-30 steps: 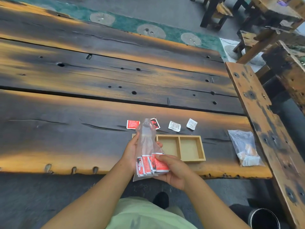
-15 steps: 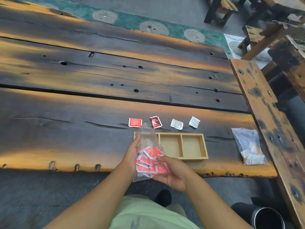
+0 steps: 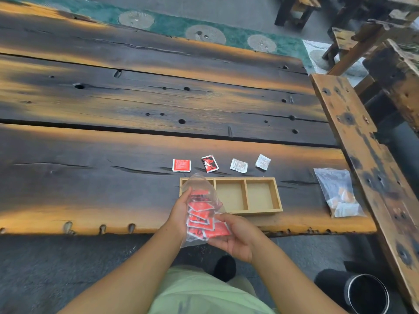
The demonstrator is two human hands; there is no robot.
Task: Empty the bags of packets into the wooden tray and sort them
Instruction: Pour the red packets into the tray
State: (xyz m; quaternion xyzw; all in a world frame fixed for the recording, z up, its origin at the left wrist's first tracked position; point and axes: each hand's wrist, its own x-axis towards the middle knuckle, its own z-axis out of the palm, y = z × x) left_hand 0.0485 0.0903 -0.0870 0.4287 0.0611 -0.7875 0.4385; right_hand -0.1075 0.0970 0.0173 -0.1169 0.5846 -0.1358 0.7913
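Packets [image 3: 200, 215] now higher in bag [image 3: 198, 184], between left hand [image 3: 181, 209], right hand [image 3: 235, 239]

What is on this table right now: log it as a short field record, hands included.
held bag: clear bag of red packets, gripped by left hand and right hand, in front of the tray's left end
wooden tray: three compartments; middle and right empty, left partly hidden
loose packets: red packet, red-and-black packet, two white packets, in a row beyond the tray
second bag: lies on table right of tray, orange and white packets inside
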